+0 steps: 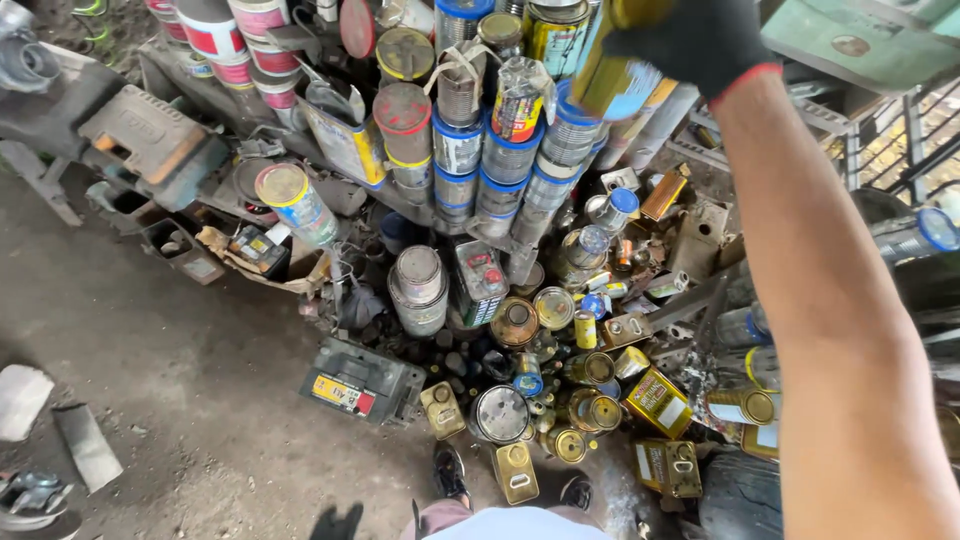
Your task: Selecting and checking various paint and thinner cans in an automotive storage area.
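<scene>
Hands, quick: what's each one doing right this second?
Right hand: gloved in black, closed around a yellow tin, raised over the stacked cans.
Left hand: not in view.

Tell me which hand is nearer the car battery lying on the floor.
Only the right hand can be judged: gloved, it grips a yellow can up at the stacked tins, far above and right of the car battery. The left hand is out of view, so no comparison is possible.

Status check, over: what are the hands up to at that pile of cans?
Right hand, black glove, grip shut on yellow can. Left hand out of view. Stacked blue-lidded tins close beside it.
</scene>
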